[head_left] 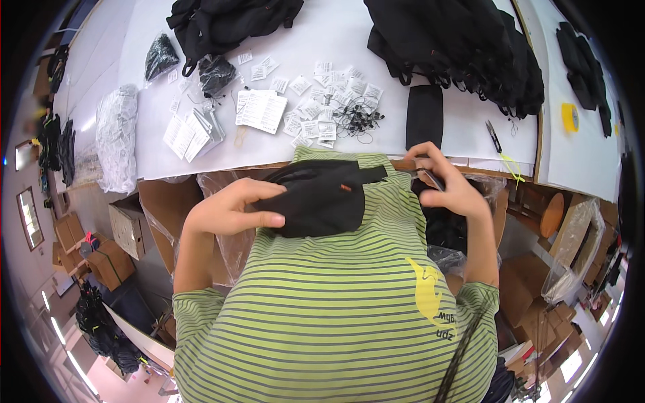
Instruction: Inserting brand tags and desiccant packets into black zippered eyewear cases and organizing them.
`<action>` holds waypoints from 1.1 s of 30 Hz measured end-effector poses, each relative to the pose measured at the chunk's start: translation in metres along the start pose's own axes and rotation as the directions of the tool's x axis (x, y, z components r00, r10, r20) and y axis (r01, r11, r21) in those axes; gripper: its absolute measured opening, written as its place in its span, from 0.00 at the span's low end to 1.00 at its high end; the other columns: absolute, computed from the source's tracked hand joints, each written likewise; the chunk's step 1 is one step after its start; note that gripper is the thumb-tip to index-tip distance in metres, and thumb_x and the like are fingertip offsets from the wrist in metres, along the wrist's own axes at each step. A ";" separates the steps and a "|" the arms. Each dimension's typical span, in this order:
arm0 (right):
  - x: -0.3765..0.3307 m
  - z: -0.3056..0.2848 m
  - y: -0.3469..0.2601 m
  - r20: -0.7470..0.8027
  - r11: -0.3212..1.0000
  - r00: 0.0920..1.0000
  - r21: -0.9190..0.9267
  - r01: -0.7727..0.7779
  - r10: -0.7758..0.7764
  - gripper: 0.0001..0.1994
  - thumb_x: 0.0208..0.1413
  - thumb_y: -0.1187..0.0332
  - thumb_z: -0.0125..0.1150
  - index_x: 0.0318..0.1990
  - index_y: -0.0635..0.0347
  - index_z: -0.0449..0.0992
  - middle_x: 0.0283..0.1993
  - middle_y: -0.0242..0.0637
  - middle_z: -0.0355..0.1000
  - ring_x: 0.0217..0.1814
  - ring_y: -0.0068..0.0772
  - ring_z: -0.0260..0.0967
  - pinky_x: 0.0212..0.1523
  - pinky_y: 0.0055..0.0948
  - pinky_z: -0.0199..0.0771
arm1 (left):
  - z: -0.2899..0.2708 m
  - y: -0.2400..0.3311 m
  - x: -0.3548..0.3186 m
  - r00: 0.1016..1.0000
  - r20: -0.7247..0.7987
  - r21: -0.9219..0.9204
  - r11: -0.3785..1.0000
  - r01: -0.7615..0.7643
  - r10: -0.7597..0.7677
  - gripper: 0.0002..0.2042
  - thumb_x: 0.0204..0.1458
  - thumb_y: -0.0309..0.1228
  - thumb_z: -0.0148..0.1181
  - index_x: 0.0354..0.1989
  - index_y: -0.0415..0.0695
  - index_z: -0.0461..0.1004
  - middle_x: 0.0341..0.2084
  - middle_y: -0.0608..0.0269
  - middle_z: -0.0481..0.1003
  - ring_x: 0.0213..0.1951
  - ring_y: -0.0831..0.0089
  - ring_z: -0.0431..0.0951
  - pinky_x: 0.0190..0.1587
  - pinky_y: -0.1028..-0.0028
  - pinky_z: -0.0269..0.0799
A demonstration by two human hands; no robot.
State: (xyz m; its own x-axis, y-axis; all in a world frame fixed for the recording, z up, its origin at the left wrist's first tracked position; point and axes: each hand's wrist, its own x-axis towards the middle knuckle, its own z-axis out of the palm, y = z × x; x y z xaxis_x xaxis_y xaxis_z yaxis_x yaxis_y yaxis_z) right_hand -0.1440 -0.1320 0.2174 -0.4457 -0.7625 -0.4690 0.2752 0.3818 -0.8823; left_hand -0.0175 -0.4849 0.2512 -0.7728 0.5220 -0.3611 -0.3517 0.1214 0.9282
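My left hand [240,209] grips a black fabric pouch [319,201] at its left end, thumb in front and fingers behind. The pouch has a small red tag and a short black strap end on its right, and lies close against my striped shirt at the table edge. To the right of it, my right hand [447,181] is raised with curled fingers, closed on a small dark metallic tool [431,178] that looks like thread snips. Most of that tool is hidden by the fingers. The right hand is apart from the pouch.
On the white table [383,144] lie scattered white tags [309,107], stacked cards [261,111], a tangle of black cords [359,117], a flat black piece [424,117] and other snips [494,136] on yellow cord. Black bags [457,40] are heaped behind. Cardboard boxes [171,201] stand below.
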 end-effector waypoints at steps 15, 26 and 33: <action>0.066 -0.017 0.003 -0.690 0.167 0.684 0.723 0.671 0.236 0.08 0.54 0.64 0.62 0.30 0.56 0.72 0.18 0.31 0.66 0.20 0.21 0.61 0.22 0.20 0.61 | -0.001 0.009 0.061 0.985 -0.170 0.630 0.773 0.078 0.038 0.12 0.54 0.37 0.56 0.40 0.42 0.69 0.19 0.48 0.72 0.25 0.51 0.73 0.28 0.62 0.66; 0.127 -0.015 0.003 -0.971 0.782 0.239 0.167 0.600 0.024 0.11 0.57 0.66 0.61 0.24 0.56 0.70 0.18 0.19 0.62 0.16 0.09 0.48 0.16 0.17 0.43 | -0.008 0.021 0.070 0.996 -0.092 0.744 0.664 0.079 -0.015 0.12 0.54 0.38 0.56 0.36 0.43 0.68 0.16 0.51 0.70 0.22 0.52 0.73 0.25 0.60 0.64; 0.101 0.019 -0.049 -0.477 0.856 0.777 -0.494 0.149 -0.411 0.11 0.44 0.64 0.70 0.22 0.62 0.78 0.09 0.30 0.54 0.13 0.19 0.42 0.16 0.24 0.43 | -0.005 -0.007 0.104 0.919 -0.214 0.779 0.626 -0.043 0.330 0.11 0.46 0.32 0.64 0.34 0.42 0.71 0.29 0.54 0.73 0.34 0.56 0.73 0.35 0.64 0.67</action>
State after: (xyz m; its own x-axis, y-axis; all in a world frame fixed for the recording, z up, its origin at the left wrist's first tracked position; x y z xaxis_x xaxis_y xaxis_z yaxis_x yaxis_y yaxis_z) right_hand -0.1867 -0.2377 0.2135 -0.8657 -0.5002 -0.0207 -0.2521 0.4712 -0.8452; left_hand -0.0978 -0.4355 0.2065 -0.9397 0.3391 -0.0447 0.2249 0.7110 0.6663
